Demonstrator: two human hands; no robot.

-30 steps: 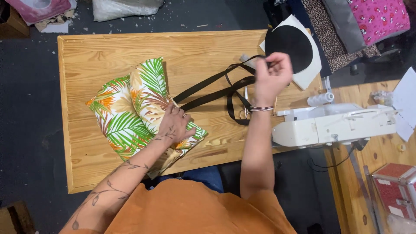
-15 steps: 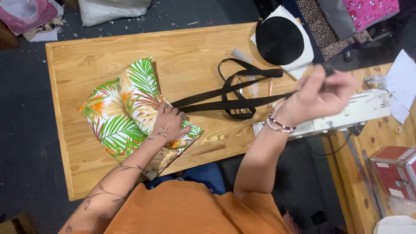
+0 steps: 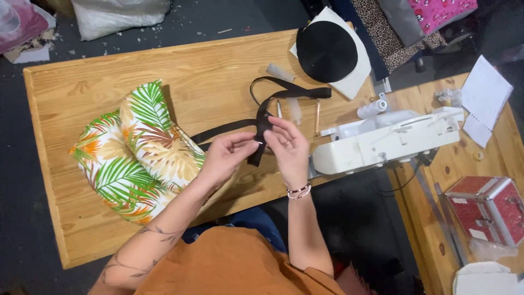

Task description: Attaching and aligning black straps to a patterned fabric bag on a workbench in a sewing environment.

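Black woven strap (image 3: 256, 124) pinched between left hand (image 3: 226, 155) and right hand (image 3: 289, 147), above wooden table (image 3: 82, 82) front edge; leaf-print fabric bag (image 3: 139, 153) lies left, white sewing machine (image 3: 382, 142) close right.

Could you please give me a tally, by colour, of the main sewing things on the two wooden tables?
Black: 2, the strap held by both the left hand and the right hand, and the round disc.
Leaf-print: 1, the fabric bag.
White: 1, the sewing machine.
Red: 1, the case.
Total: 5
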